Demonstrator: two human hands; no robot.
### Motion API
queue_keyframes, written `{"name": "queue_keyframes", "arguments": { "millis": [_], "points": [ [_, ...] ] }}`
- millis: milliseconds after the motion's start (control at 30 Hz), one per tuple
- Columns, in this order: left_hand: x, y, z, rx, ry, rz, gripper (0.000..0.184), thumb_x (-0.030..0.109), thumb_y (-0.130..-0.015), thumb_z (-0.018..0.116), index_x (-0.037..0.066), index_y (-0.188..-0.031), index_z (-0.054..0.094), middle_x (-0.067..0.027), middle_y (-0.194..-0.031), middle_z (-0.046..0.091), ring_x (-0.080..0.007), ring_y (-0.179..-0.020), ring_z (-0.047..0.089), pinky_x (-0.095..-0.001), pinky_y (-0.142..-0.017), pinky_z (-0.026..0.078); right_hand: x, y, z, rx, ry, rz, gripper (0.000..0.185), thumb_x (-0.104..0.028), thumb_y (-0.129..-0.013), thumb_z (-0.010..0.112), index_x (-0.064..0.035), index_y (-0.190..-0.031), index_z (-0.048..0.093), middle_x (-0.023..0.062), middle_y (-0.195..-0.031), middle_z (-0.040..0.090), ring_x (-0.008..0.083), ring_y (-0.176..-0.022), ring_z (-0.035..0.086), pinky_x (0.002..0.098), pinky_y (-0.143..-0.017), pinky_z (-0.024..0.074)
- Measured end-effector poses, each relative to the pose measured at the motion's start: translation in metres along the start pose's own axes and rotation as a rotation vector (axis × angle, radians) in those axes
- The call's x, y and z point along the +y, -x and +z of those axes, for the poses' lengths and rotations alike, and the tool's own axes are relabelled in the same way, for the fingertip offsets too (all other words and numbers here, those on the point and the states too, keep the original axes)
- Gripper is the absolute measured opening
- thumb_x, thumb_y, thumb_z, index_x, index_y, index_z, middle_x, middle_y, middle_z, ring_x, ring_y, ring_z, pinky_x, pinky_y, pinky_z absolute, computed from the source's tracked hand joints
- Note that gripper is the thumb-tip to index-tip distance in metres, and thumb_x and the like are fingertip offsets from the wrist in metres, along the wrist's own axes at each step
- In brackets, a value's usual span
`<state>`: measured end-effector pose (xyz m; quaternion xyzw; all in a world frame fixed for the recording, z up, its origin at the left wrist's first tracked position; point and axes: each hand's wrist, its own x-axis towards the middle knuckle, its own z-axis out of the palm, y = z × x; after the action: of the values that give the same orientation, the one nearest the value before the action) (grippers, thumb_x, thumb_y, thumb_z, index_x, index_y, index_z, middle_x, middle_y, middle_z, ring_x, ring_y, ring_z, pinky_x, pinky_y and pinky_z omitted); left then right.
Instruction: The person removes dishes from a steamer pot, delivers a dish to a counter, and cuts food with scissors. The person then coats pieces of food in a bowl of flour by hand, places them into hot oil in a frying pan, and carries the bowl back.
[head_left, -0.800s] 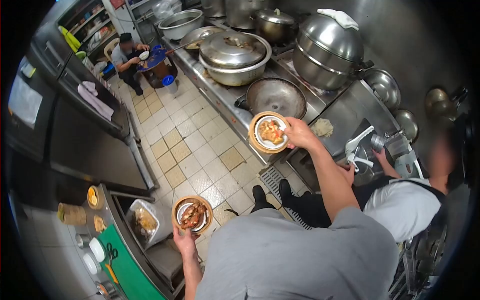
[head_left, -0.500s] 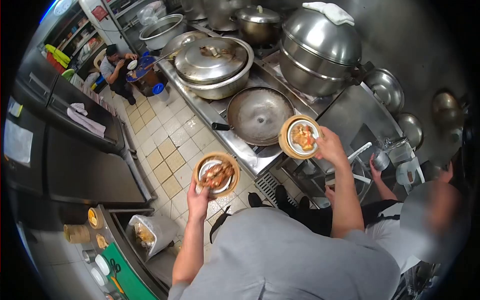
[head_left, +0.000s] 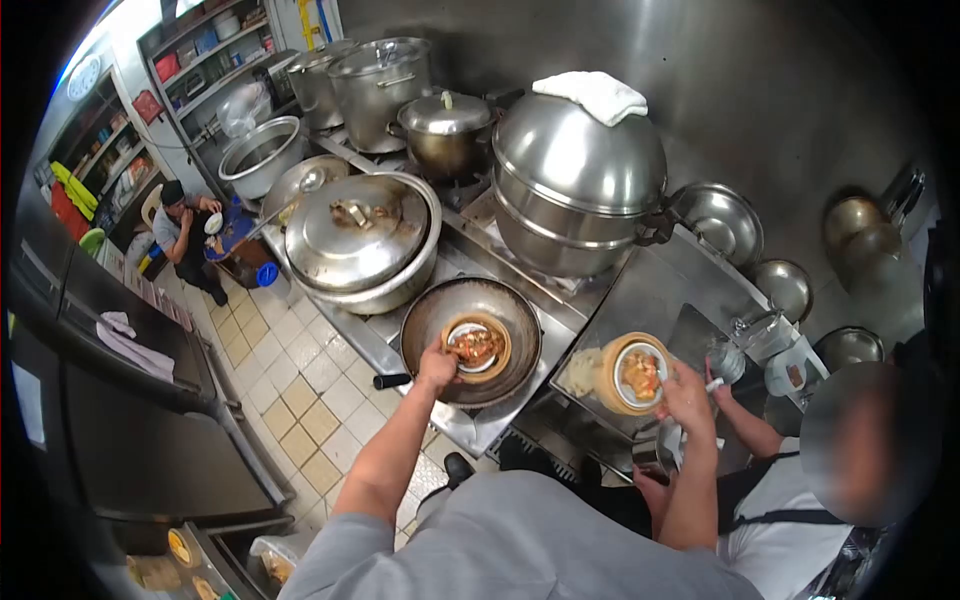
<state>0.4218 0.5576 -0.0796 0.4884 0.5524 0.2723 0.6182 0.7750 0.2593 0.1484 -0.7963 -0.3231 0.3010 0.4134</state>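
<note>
A large domed stainless-steel steamer [head_left: 555, 215], topped by a folded white towel [head_left: 592, 96], is set behind a wide dark metal wok [head_left: 520, 315] with a black handle [head_left: 391, 381]. On the left, the wok is flanked by a big lidded silver pot [head_left: 350, 230]. The space at right is taken up by a co-worker in a white top [head_left: 785, 545], by whom an arm is stretched close to the right hand [head_left: 688, 398].

Since half a second ago, a round tan bamboo basket of reddish-brown food [head_left: 507, 350] has been brought from above the tiled floor to above the wok; whether the wok is touched cannot be told.

This basket is gripped at its left rim by the left hand [head_left: 437, 365], the arm extended forward. A second round bamboo basket of orange-brown food [head_left: 607, 375] is held tilted by the right hand, fingers at its right side, beside a pale crumpled cloth [head_left: 578, 372].
</note>
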Motion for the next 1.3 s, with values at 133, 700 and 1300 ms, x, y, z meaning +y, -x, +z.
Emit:
{"name": "queue_keyframes", "arguments": {
  "millis": [133, 700, 1300],
  "points": [
    [-0.017, -0.033, 0.009, -0.049, -0.024, -0.094, 0.061, 0.003, -0.091, 0.057, 0.01, -0.15, 0.045, -0.0142, -0.111, 0.069, -0.0259, -0.09, 0.071, -0.0371, -0.048, 0.061, 0.007, -0.028, -0.043, 0.03, -0.011, 0.042, 0.042, 0.0, -0.094, 0.045, 0.0022, -0.132, 0.062, 0.0121, -0.074, 0.068, 0.015, -0.048, 0.063, 0.0288, -0.043, 0.0534],
    [0.566, -0.088, 0.251, 0.003, -1.248, 1.2, 0.041, 0.022, -0.088, 0.064, 0.017, -0.129, 0.069, -0.0176, -0.138, 0.063, -0.0368, -0.122, 0.062, -0.0451, -0.108, 0.048, 0.01, -0.191, -0.247, 0.384, 0.025, 0.081, 0.038, -0.01, -0.097, 0.046, 0.0002, -0.129, 0.064, 0.0098, -0.071, 0.069, 0.0159, -0.047, 0.064, 0.0282, -0.041, 0.0537],
    [0.632, -0.105, 0.048, 0.013, -0.507, 0.846, 0.036, 0.012, -0.101, 0.052, 0.007, -0.134, 0.062, -0.0031, -0.113, 0.072, -0.0118, -0.103, 0.064, -0.0307, -0.095, 0.05, -0.266, -0.352, -0.203, -0.219, 0.065, -0.357, 0.035, -0.025, -0.104, 0.058, 0.0037, -0.12, 0.068, 0.005, -0.083, 0.072, 0.0077, -0.051, 0.063, 0.0221, -0.042, 0.0493]
  ]
}}
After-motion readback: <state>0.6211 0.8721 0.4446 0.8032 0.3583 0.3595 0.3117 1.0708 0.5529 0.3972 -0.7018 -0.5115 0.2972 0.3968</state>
